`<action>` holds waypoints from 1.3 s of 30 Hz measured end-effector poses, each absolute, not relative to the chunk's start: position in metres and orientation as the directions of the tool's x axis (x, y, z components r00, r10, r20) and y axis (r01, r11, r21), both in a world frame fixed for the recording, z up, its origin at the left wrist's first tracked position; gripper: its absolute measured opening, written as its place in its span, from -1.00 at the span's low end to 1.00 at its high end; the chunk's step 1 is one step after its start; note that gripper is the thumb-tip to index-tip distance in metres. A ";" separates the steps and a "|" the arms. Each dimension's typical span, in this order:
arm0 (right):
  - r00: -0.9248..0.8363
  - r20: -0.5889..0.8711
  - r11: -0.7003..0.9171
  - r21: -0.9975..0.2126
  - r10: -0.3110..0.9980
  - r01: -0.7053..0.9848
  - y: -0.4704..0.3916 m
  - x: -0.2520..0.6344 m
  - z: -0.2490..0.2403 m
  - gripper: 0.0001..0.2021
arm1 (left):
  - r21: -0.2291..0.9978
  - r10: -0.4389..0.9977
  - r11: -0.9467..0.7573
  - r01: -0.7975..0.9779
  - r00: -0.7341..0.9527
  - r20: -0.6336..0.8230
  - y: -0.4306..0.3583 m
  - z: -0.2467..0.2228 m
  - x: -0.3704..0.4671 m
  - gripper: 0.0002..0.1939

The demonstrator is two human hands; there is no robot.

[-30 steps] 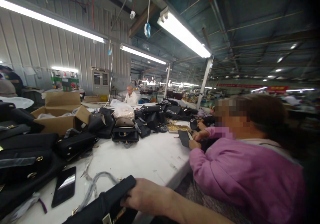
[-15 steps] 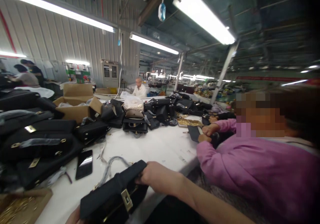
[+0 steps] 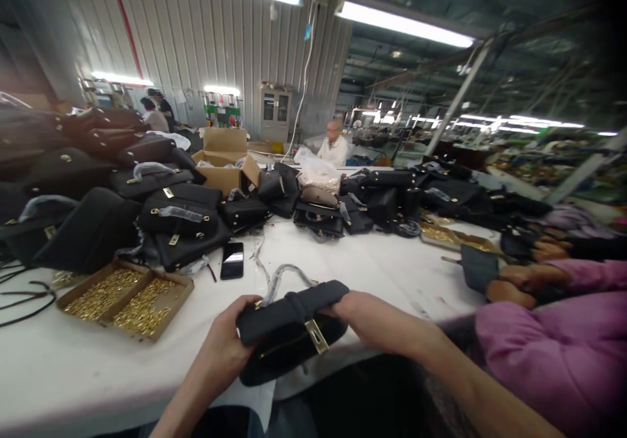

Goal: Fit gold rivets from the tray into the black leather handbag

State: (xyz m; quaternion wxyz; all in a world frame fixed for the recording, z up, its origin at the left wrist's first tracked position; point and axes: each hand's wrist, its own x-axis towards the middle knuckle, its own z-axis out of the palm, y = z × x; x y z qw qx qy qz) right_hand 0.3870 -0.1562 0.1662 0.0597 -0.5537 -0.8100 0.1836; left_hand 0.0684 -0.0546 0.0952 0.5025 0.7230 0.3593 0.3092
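Note:
A black handbag (image 3: pixel 289 317) with a gold clasp plate and a plastic-wrapped handle is held between my two hands at the table's front edge. My left hand (image 3: pixel 232 333) grips its left end, with the thumb on top near the handle's base. At the opposite end, my right hand (image 3: pixel 360 317) is closed on the flap's edge, its fingertips hidden behind the bag. The bag tilts, so its front and the clasp face me. The wrapped handle arches up on the far side.
A divided cardboard tray (image 3: pixel 127 297) of small gold hardware lies to the left, a phone (image 3: pixel 232 260) beyond the bag. Black handbags (image 3: pixel 186 226) are piled behind, with an open carton (image 3: pixel 223 177). At right, a co-worker in a pink sleeve (image 3: pixel 543 333) handles a dark piece (image 3: pixel 477 269).
My view has swung left and down, bringing the hardware tray and my left hand fully into sight. Both hands still hold the handbag, which now appears farther right.

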 end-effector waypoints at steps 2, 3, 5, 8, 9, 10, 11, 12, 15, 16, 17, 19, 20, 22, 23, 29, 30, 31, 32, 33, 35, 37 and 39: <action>-0.383 -0.091 0.327 -0.368 0.919 0.871 -0.158 0.387 0.166 -0.16 | 0.949 0.837 -0.243 0.202 0.538 0.100 -0.052 0.094 0.070 -0.68; -0.380 -0.087 0.324 -0.372 0.921 0.870 -0.158 0.388 0.165 -0.15 | 0.952 0.848 -0.232 0.201 0.521 0.097 -0.050 0.093 0.071 -0.69; -0.364 -0.091 0.307 -0.375 0.927 0.875 -0.158 0.390 0.162 -0.23 | 0.956 0.874 -0.211 0.205 0.477 0.090 -0.045 0.088 0.074 -0.61; -0.374 -0.063 0.334 -0.332 0.925 0.882 -0.156 0.393 0.158 -0.55 | 0.959 0.887 -0.203 0.197 0.452 0.095 -0.039 0.083 0.078 -0.56; -0.389 -0.036 0.360 -0.310 0.921 0.880 -0.154 0.394 0.157 -0.64 | 0.959 0.885 -0.207 0.193 0.454 0.100 -0.038 0.082 0.079 -0.56; -0.402 -0.009 0.383 -0.291 0.915 0.877 -0.153 0.395 0.157 -0.72 | 0.959 0.884 -0.210 0.188 0.456 0.104 -0.037 0.082 0.080 -0.57; -0.406 0.013 0.394 -0.273 0.914 0.878 -0.152 0.395 0.157 -0.77 | 0.960 0.882 -0.214 0.184 0.459 0.108 -0.037 0.081 0.080 -0.59; -0.399 0.023 0.392 -0.255 0.917 0.884 -0.151 0.394 0.158 -0.80 | 0.959 0.879 -0.220 0.179 0.464 0.115 -0.037 0.081 0.080 -0.59; -0.384 -0.037 0.369 -0.207 0.922 0.906 -0.148 0.389 0.160 -0.71 | 0.960 0.866 -0.226 0.167 0.486 0.120 -0.037 0.081 0.079 -0.58; -0.389 -0.063 0.372 -0.189 0.919 0.909 -0.146 0.386 0.161 -0.69 | 0.960 0.863 -0.226 0.163 0.491 0.120 -0.038 0.082 0.078 -0.57; -0.398 -0.084 0.380 -0.171 0.914 0.909 -0.145 0.383 0.160 -0.69 | 0.961 0.862 -0.225 0.158 0.492 0.121 -0.038 0.082 0.077 -0.56; -0.409 -0.117 0.394 -0.132 0.905 0.910 -0.141 0.378 0.156 -0.75 | 0.964 0.862 -0.223 0.146 0.492 0.125 -0.037 0.082 0.075 -0.56; -0.411 -0.129 0.399 -0.107 0.902 0.910 -0.139 0.375 0.152 -0.80 | 0.965 0.861 -0.223 0.140 0.492 0.127 -0.037 0.081 0.074 -0.56; -0.430 -0.141 0.427 -0.049 0.892 0.903 -0.136 0.371 0.146 -0.89 | 0.968 0.859 -0.212 0.133 0.497 0.120 -0.036 0.078 0.072 -0.55; -0.443 -0.136 0.445 -0.016 0.886 0.895 -0.134 0.369 0.143 -0.88 | 0.970 0.860 -0.204 0.134 0.498 0.112 -0.035 0.076 0.070 -0.54; -0.426 -0.069 0.431 0.135 0.902 0.892 -0.135 0.355 0.139 -0.52 | 0.979 0.889 -0.153 0.136 0.452 0.076 -0.034 0.057 0.070 -0.48; -0.427 -0.071 0.433 0.135 0.901 0.891 -0.136 0.354 0.140 -0.52 | 0.981 0.894 -0.142 0.135 0.444 0.068 -0.034 0.055 0.071 -0.48; -0.429 -0.068 0.435 0.127 0.901 0.892 -0.137 0.353 0.141 -0.52 | 0.982 0.896 -0.136 0.134 0.438 0.065 -0.034 0.054 0.072 -0.48; -0.431 -0.060 0.435 0.111 0.900 0.894 -0.138 0.354 0.142 -0.52 | 0.982 0.897 -0.137 0.132 0.436 0.067 -0.034 0.053 0.073 -0.49; -0.432 -0.046 0.435 0.090 0.901 0.896 -0.140 0.355 0.143 -0.53 | 0.982 0.898 -0.141 0.129 0.435 0.072 -0.033 0.052 0.074 -0.49; -0.422 -0.016 0.422 0.048 0.906 0.905 -0.144 0.360 0.143 -0.57 | 0.982 0.899 -0.146 0.122 0.431 0.080 -0.032 0.051 0.076 -0.50; -0.397 -0.006 0.397 0.019 0.918 0.918 -0.148 0.365 0.141 -0.60 | 0.983 0.902 -0.137 0.123 0.426 0.072 -0.030 0.048 0.076 -0.49; -0.364 -0.017 0.364 0.005 0.931 0.931 -0.151 0.370 0.138 -0.61 | 0.983 0.905 -0.133 0.126 0.420 0.069 -0.028 0.045 0.077 -0.48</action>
